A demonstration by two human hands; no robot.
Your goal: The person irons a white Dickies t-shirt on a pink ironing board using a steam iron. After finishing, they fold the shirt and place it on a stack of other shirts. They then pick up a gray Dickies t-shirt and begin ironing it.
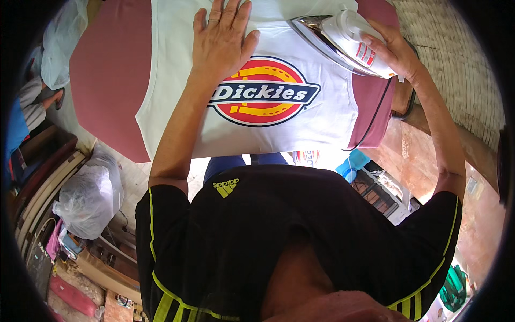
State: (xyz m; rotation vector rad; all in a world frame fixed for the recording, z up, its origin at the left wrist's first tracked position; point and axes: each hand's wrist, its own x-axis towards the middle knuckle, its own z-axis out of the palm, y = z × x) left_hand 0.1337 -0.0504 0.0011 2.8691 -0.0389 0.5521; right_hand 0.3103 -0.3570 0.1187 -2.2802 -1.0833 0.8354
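Observation:
A white garment (174, 64) with a large red, yellow and dark blue printed emblem (263, 92) lies spread over a dusky-pink ironing board (110, 80). My left hand (222, 45) rests flat on the garment above the emblem, its fingers stretched out and slightly apart. At the upper right, my right hand (394, 51) is wrapped round the handle of a white clothes iron (343, 35) with a shiny metal base. The iron stands on the garment near its right edge, its tip pointing left. Part of the handle is hidden by my fingers.
A dark cord (375, 112) runs from the iron's rear down across the board's right end. On the left are a clear plastic bag (91, 196), another hanging bag (61, 45) and stacked boards (40, 188). A woven mat-like surface (456, 59) lies at the upper right.

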